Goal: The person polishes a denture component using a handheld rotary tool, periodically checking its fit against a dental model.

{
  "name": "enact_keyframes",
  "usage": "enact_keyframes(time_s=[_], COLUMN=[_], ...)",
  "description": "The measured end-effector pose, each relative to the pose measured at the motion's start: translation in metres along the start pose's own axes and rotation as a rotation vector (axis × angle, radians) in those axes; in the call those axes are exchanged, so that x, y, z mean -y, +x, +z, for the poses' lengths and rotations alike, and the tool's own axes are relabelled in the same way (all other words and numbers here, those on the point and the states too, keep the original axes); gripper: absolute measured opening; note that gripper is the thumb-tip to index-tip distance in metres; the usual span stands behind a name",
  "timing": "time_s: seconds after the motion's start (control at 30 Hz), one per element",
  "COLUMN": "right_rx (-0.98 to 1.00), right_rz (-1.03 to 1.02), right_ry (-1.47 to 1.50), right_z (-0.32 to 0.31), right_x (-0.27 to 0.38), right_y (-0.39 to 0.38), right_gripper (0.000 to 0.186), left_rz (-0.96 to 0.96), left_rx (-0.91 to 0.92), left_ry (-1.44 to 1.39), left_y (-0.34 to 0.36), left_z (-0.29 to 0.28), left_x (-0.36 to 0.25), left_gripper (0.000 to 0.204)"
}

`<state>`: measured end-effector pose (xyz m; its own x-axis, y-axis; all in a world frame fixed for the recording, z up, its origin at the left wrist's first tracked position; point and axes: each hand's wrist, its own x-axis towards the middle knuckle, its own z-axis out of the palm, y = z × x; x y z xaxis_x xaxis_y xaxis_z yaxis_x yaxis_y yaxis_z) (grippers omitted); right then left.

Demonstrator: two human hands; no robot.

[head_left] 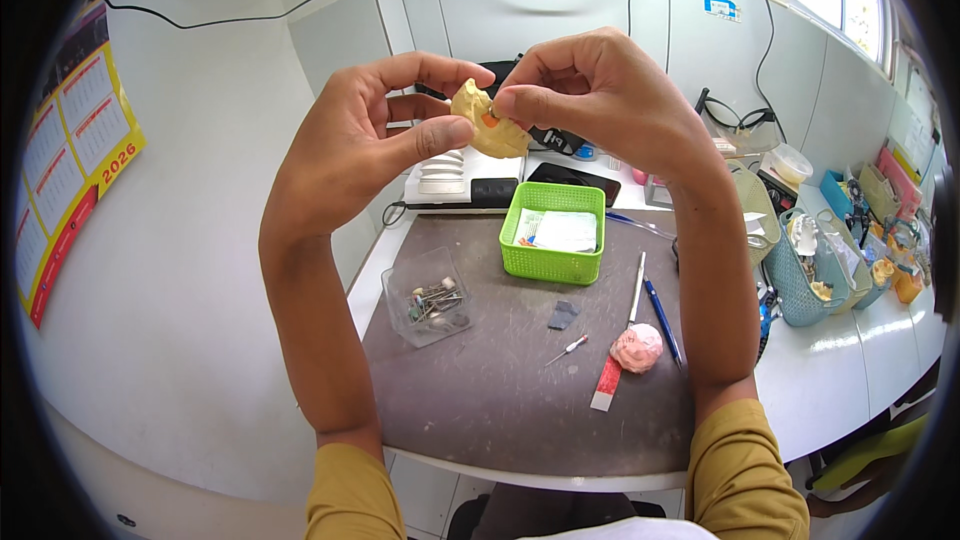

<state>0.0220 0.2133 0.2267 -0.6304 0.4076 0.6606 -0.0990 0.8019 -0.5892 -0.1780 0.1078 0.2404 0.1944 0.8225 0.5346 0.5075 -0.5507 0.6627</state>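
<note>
Up in front of me, above the desk, my left hand (345, 145) grips a yellow plaster dental cast (497, 143) between thumb and fingers. An orange patch shows on the cast's near side. My right hand (615, 95) is closed in a pinch against the cast's upper right edge, thumb and index finger together. Something small and dark sits at those fingertips, too small to name. Below, on the dark mat (480, 420), lie a rotary bur (568, 350), a small grey-blue piece (563, 315) and a pink rounded lump (637, 348) beside a red and white strip (605, 385).
A green basket (550, 264) holding packets stands mid-desk. Left of it is a clear box (428, 328) of burs. A blue pen (663, 322) lies near my right forearm. A phone (575, 182) rests behind. Baskets (795, 275) with dental casts crowd the right.
</note>
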Motion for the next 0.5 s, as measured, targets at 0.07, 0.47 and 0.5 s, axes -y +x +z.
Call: enact_keyframes(time_s=[0.07,0.47,0.5], right_rx=[0.007,-0.037,-0.025], right_rz=[0.014,-0.022,-0.021], right_ry=[0.005,0.016,0.007], right_z=[-0.0005,0.0011,0.0007], right_x=[-0.0019,-0.0038,-0.0035], right_y=[0.0000,0.0013,0.0011], right_gripper=[0.028,0.029,0.029], left_rz=[0.010,0.016,0.016], left_rx=[0.002,0.001,0.000], left_ry=[-0.006,0.004,0.009], left_y=[0.0008,0.0009,0.0009], left_z=[0.0006,-0.0013,-0.0015], left_x=[0.0017,0.0019,0.0023], left_gripper=[0.050,0.048,0.048])
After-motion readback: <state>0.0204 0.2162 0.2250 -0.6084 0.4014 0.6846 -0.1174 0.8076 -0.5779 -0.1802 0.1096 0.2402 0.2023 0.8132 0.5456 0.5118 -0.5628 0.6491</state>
